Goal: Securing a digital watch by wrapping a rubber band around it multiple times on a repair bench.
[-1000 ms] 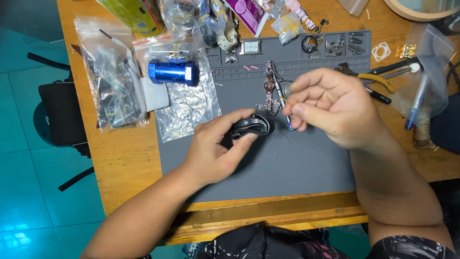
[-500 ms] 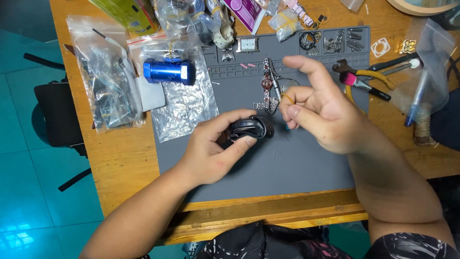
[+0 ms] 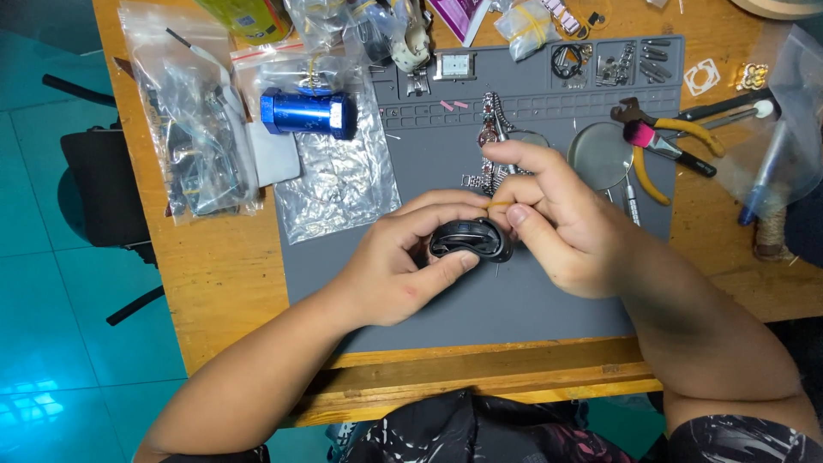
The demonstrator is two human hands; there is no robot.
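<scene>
While the left hand (image 3: 403, 266) curls round a small black, rounded watch case (image 3: 470, 238), thumb under and fingers over, it holds the case just above the grey rubbery mat (image 3: 514, 317) near its middle. The right hand (image 3: 557, 219) is pinched shut on a thin yellowish stick (image 3: 500, 206), its tip right at the top of the case. Just behind the fingers lies a linked metal bracelet (image 3: 490, 141), partly hidden by them. Further back sits a shiny blue metal cylinder (image 3: 307, 112) on crinkled clear bags (image 3: 334, 184). To the right, a round glass disc (image 3: 599, 154), yellow-handled pliers (image 3: 656, 163) and a pink-tipped brush (image 3: 656, 144) rest at the mat's edge on the wooden desk (image 3: 214, 266).
</scene>
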